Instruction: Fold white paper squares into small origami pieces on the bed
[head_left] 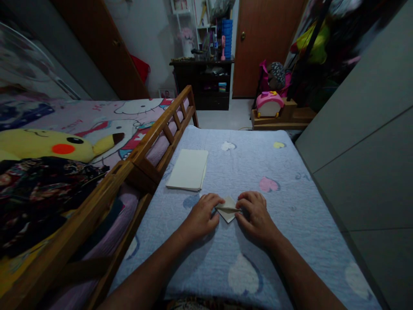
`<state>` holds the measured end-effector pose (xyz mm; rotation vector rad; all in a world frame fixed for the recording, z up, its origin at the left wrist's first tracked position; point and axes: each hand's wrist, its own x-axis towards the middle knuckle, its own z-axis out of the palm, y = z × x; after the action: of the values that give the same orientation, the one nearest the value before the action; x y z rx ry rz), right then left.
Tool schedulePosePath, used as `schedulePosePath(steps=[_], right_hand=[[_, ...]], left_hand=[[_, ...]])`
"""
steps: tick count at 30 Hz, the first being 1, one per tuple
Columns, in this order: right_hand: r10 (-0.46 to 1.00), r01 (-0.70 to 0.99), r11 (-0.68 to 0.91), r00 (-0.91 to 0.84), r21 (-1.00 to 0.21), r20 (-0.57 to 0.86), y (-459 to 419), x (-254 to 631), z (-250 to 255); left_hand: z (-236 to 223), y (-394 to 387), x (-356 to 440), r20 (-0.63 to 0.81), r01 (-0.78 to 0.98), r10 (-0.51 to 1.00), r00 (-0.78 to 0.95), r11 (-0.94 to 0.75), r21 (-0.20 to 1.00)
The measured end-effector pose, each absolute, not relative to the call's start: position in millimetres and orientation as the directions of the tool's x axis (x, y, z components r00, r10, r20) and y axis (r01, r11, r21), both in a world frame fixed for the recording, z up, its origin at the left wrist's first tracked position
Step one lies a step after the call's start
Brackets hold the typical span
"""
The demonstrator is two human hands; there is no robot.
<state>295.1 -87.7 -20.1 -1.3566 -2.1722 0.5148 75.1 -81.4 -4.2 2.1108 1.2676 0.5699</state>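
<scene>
Folded paper square [228,210] pinched between both hands, long fold lying crosswise. Left hand [201,217] curled closed on 9 o'clock tip, right hand [256,216] closed on 3 o'clock side. Paper stack [187,170] left at 11 o'clock, lol.

Quilt [245,172] gives passage right of the paper stack [187,170], ahead of the right hand [254,217]. Stack obstructs ahead of the left hand [201,217]; wooden bed rail [161,129] bounds left, grey panel [361,150] right.
</scene>
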Motion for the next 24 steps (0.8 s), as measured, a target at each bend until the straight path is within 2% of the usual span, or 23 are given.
schedulePosePath(steps=[8, 12, 16, 20, 24], right_hand=[[0.908, 0.700, 0.419, -0.323, -0.578, 0.267, -84, 293, -25], [0.907, 0.650, 0.422, -0.309, -0.632, 0.287, -83, 295, -27], [0.898, 0.565, 0.439, -0.297, -0.699, 0.323, -83, 295, -28], [0.916, 0.506, 0.400, -0.254, -0.764, 0.311, -85, 294, -25], [0.877, 0.478, 0.476, -0.203, -0.738, 0.435, -89, 292, -20]], left_hand=[[10, -71, 85, -0.025, 0.677, 0.911, 0.411, -0.286, 0.678], [11, -69, 91, -0.010, 0.633, 0.929, 0.370, -0.244, 0.735], [8, -70, 94, -0.017, 0.506, 0.946, 0.323, -0.157, 0.848], [4, -73, 97, -0.045, 0.295, 0.963, 0.267, -0.037, 0.955], [1, -71, 101, -0.135, 0.166, 0.975, 0.179, 0.105, 0.980]])
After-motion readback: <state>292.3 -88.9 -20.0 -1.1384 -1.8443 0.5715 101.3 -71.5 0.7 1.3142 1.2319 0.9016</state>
